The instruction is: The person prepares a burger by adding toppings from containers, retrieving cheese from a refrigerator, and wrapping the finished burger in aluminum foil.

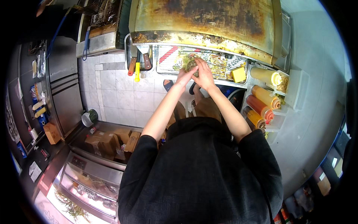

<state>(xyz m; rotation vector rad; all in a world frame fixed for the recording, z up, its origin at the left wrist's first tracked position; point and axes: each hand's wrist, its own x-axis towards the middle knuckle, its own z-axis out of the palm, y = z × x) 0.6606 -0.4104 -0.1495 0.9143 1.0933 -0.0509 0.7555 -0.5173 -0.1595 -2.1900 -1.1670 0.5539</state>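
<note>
My left hand (184, 77) and my right hand (205, 76) are cupped around a round food item (190, 63), brownish with pale green leaves like lettuce showing at its far side. Its exact make-up is too small to tell, and my fingers hide part of it. Both hands are over a metal tray (170, 75) fitted with a wire rack (216, 67), below the front edge of the griddle. Food scraps and printed red and black marks show through the wires. At the tray's right end rests a yellow square block (238, 74).
Ahead is a stained flat-top griddle (204, 16). A small metal tray (153, 67) at left holds wood-handled spatulas (147, 61) and a yellow-handled tool (137, 72). Sauce squeeze bottles (260, 107) and clear food containers (298, 89) stand at right. Cardboard boxes (107, 142) lie behind me, left.
</note>
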